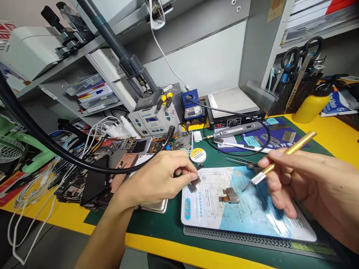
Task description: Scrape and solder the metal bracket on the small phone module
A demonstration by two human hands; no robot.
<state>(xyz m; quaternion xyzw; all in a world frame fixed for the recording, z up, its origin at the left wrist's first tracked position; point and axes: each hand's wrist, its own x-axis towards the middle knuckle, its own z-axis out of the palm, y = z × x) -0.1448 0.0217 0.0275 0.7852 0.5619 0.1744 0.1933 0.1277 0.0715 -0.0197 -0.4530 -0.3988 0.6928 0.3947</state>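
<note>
My right hand grips a craft knife with a brass-coloured handle, like a pen, its blade pointing down and left over a white and blue printed board. Near the blade's tip, a small metal phone camera module with brown flex cables lies on the board. At the board's left edge my left hand has its thumb and forefinger pinched on another small dark camera module, partly hidden by the fingertips. Tweezers and another small dark part lie behind the board, close to my right hand.
A thick black hose arches in front of stacked phone parts on the left. Behind stand a soldering iron holder, a hot plate and a round tin. A toothbrush and yellow bottle are right.
</note>
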